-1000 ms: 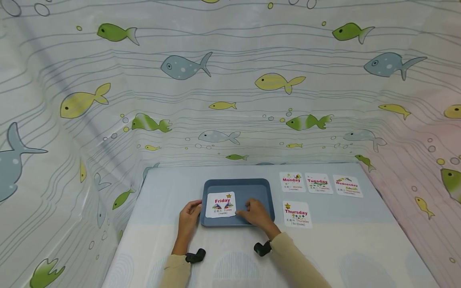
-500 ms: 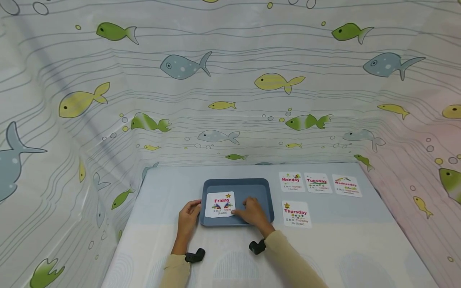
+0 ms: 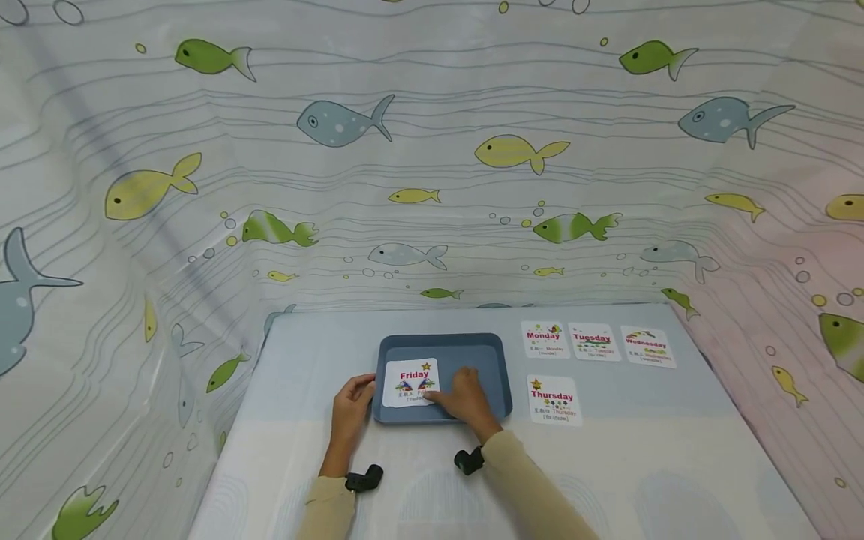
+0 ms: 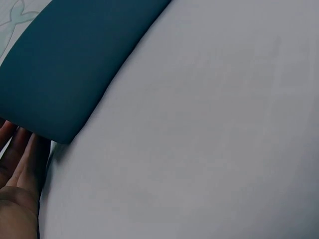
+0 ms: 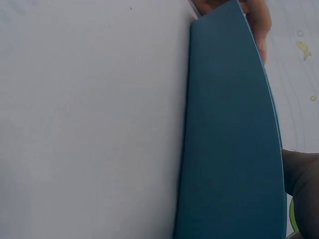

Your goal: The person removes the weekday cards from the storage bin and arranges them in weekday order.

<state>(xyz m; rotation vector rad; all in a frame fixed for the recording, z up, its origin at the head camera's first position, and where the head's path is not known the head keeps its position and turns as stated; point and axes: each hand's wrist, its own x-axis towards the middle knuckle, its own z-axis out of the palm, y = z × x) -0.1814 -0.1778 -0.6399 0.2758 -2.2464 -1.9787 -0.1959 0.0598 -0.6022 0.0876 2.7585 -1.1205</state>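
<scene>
Farther over Friday card (image 3: 408, 379): right hand (image 3: 464, 394)

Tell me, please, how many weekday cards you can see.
5: the Friday card in the tray, touched by the right hand; on the table to the tray's right, Monday, Tuesday and Wednesday in a row, Thursday in front of Monday. Others may be hidden beneath Friday.

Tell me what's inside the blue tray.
Inside the tray, a Friday card lies print side up toward the left, and the right hand reaches in, one fingertip over the card's lower right. Anything beneath the card or hand is covered and cannot be seen.
</scene>
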